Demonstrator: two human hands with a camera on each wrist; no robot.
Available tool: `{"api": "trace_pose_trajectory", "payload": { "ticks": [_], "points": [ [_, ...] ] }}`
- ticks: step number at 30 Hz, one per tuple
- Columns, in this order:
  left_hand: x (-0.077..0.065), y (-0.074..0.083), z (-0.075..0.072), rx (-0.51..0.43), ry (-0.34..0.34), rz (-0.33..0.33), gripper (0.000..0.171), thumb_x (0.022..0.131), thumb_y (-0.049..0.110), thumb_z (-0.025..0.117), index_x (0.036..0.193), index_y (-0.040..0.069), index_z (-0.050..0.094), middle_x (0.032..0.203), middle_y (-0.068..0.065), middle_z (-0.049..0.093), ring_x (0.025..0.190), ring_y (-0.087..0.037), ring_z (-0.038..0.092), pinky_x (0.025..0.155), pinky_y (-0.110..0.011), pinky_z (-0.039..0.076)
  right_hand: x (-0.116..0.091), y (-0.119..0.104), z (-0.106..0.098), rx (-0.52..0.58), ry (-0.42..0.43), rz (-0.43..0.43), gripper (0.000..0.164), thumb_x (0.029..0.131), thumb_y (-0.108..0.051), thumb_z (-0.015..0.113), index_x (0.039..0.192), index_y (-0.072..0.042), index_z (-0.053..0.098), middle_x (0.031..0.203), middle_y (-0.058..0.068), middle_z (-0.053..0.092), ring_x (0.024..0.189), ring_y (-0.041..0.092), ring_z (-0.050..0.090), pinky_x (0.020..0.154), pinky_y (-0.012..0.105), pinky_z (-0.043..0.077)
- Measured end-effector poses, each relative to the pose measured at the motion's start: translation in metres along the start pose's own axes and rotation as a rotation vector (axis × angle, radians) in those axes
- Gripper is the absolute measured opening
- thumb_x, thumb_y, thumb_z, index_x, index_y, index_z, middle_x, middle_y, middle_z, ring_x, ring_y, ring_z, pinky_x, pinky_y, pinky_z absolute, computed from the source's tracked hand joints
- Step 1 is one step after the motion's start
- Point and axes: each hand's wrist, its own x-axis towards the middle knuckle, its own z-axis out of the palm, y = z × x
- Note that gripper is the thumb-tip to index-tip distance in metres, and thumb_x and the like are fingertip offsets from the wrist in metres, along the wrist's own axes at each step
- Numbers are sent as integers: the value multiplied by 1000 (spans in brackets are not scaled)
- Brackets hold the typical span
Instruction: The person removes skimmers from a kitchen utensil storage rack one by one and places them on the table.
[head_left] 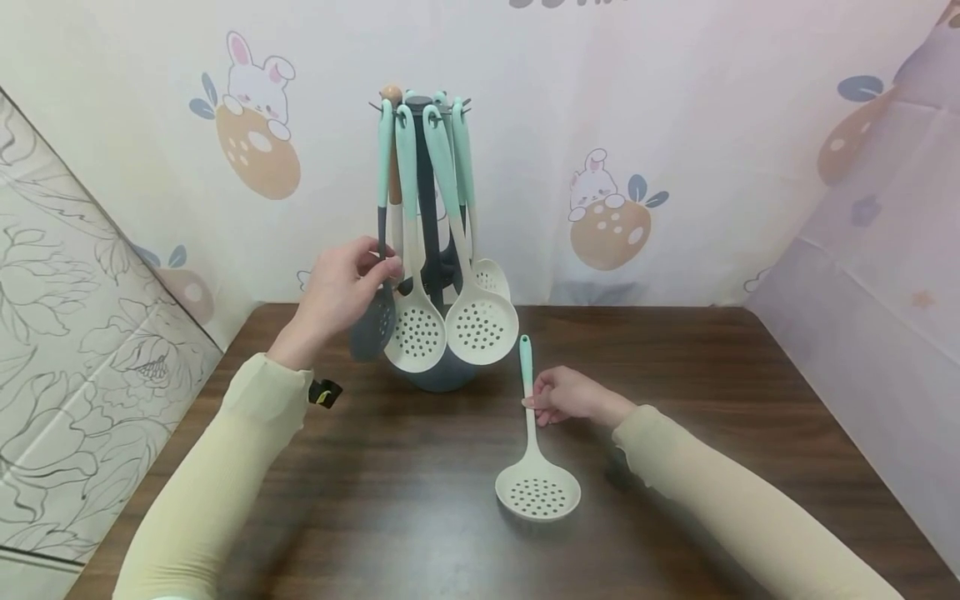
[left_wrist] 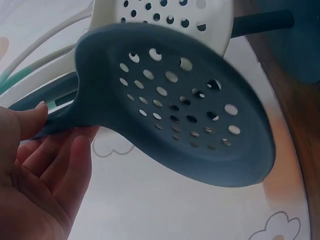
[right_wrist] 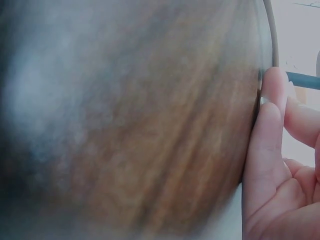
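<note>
My left hand [head_left: 341, 279] pinches the lower handle of a dark blue-grey slotted skimmer [left_wrist: 105, 75], whose mint grip hangs from the top of a utensil stand [head_left: 426, 200]. Its round, holed head points downward in the left wrist view. To the right, my right hand [head_left: 570, 396] pinches the handle of a white skimmer [head_left: 532, 460] with a mint grip, its head toward me. Whether that skimmer touches the table fully cannot be told. In the right wrist view, the right fingers [right_wrist: 265, 135] appear against a blurred brown surface.
Several more utensils hang on the stand, among them two white skimmers [head_left: 417, 312] [head_left: 480, 302] at the front and one with a wooden-coloured handle [head_left: 395, 179]. The stand's round base [head_left: 442, 379] rests on the dark wooden table [head_left: 675, 358]. A patterned curtain [head_left: 510, 167] hangs behind.
</note>
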Motion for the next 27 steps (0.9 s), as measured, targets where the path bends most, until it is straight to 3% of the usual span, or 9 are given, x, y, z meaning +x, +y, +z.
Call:
{"api": "trace_pose_trajectory", "payload": {
  "ticks": [27],
  "points": [
    [-6, -1, -12, -33, 62, -19, 19, 101, 23, 61, 112, 8, 63, 95, -10, 74, 95, -25, 70, 87, -47, 50, 0, 2, 0, 2, 4, -4, 21, 92, -16, 72, 93, 1, 60, 72, 9, 67, 67, 19, 68, 62, 32, 55]
  ]
}}
